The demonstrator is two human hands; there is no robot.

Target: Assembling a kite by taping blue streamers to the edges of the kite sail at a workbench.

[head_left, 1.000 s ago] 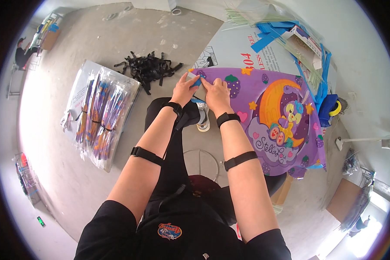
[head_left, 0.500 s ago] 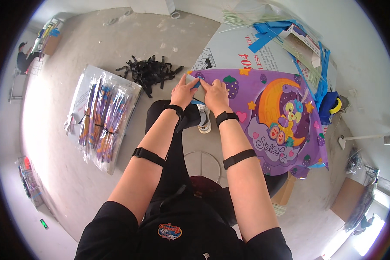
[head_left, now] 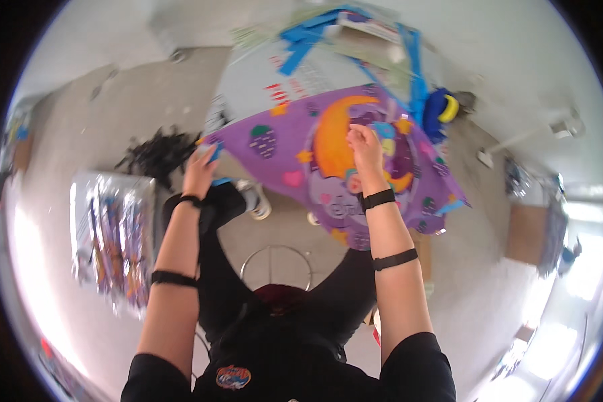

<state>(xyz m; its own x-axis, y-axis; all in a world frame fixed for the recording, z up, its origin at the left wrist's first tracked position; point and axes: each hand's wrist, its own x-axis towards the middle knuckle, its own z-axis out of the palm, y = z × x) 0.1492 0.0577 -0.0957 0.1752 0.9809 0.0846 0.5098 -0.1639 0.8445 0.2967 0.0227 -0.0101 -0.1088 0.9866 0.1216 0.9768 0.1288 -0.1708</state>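
A purple triangular printed cloth [head_left: 248, 161], kite-like in shape, lies spread over the grey-white board and my lap side. It bears an orange moon, a cartoon animal, stars and berries. At its left corner, my left hand [head_left: 197, 175] pinches the cloth beside a small blue strip [head_left: 215, 151]; the fingertips are slightly blurred. My right hand [head_left: 366, 155] is raised over the moon print, its fingers curled together, and I see nothing between them. Motion blur softens this hand too.
A grey-white board [head_left: 254, 80] carries blue strips [head_left: 301, 50], thin pale rods [head_left: 248, 37] and an open box [head_left: 368, 28]. A blue-and-yellow tape roll [head_left: 442, 114] sits right. Black straps [head_left: 159, 155] lie left on the floor, near bagged printed bundles [head_left: 117, 234].
My right hand has left the cloth's left corner and moved right, over the moon print. My left hand stays at that corner. The whole view has shifted to the right.
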